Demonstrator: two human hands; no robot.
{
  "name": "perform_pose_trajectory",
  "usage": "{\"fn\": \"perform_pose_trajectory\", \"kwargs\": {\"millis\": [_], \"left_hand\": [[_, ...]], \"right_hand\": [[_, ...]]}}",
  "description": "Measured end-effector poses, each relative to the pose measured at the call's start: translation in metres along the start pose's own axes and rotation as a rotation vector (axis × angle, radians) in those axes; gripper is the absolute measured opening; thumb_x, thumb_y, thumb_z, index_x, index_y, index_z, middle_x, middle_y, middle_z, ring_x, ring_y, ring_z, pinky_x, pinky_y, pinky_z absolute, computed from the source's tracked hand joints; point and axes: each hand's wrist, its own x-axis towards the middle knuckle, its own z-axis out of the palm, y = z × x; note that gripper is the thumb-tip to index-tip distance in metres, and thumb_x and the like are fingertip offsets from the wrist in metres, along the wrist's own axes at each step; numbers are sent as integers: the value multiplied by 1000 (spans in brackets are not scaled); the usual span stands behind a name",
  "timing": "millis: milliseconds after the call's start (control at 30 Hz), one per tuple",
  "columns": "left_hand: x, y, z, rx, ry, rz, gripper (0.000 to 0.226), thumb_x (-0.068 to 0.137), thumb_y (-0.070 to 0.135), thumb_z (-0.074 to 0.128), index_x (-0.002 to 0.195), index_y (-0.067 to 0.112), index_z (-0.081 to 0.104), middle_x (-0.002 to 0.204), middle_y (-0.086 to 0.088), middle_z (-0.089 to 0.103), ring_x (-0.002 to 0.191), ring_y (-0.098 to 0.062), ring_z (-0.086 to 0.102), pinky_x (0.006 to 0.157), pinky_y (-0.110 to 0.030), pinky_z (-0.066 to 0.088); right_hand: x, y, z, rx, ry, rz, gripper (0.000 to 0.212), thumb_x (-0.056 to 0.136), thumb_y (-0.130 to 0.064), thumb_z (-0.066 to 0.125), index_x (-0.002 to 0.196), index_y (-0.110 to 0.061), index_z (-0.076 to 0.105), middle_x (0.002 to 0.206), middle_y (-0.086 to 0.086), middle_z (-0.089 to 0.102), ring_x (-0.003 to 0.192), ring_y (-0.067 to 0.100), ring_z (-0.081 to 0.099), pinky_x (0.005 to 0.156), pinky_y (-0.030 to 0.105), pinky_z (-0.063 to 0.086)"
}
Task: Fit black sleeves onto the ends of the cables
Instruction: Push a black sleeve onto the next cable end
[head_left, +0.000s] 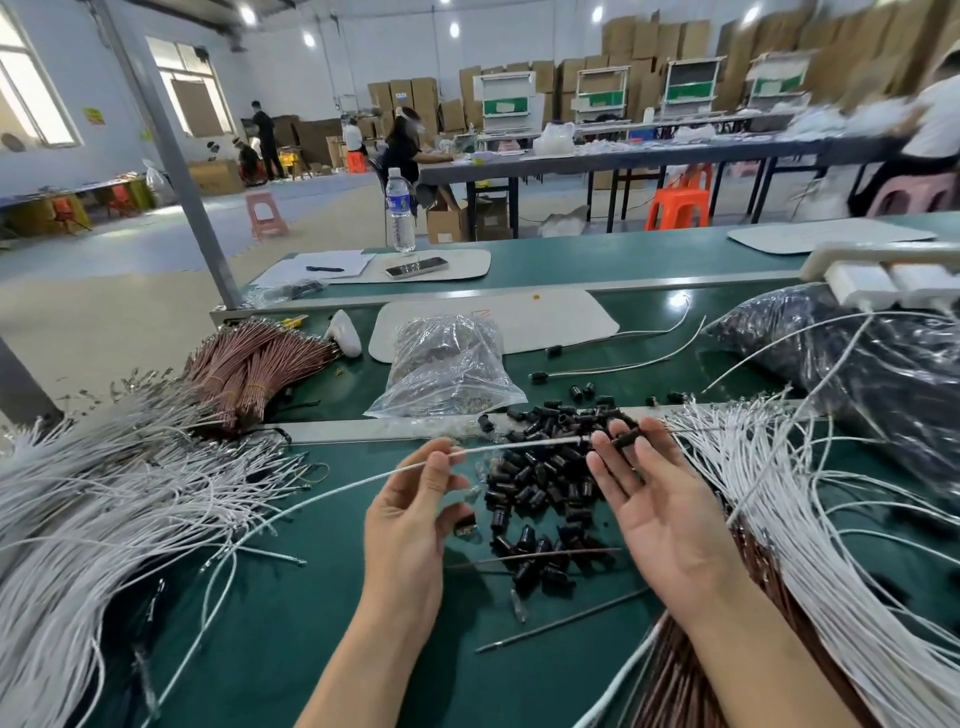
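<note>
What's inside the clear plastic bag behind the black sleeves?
The clear plastic bag holds a heap of small dark, shiny pieces. Glare hides what they are, and the lower layers are covered.

Bright ceiling lamps (248, 14) light evenly; right edge smeared, corners bowed.

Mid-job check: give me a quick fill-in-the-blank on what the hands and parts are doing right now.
1. The left hand pinches a ____ cable.
2. The right hand holds a black sleeve at that cable's ____.
3. The loose sleeves lie piled on the ____ table.
Missing words: white; end; green.
</note>
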Motion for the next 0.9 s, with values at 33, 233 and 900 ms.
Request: {"fn": "perform_pose_trajectory", "kwargs": {"millis": [33,233,900], "left_hand": [[0,1,1,-27,3,-12,16,81,24,70,90,26,83,92,1,77,73,-6,69,58,-20,57],[-4,-1,6,-10,-1,-38,16,80,25,71,91,27,83,94,1,78,73,-5,67,59,-20,56],[-3,-3,4,23,26,-46,17,78,27,72,91,26,83,91,0,76,66,-5,62,54,-20,54]], "right_hand": [[0,0,-1,13,24,-2,21,91,-4,55,104,-15,68,103,11,74,98,25,75,90,37,60],[-2,4,1,9,42,70,24,88,2,56,106,-10,67,97,16,75,95,27,75,92,39,59],[-1,3,-2,38,48,102,19,88,0,61,101,-9,72,99,16,76,94,29,76,81,37,63]]}}
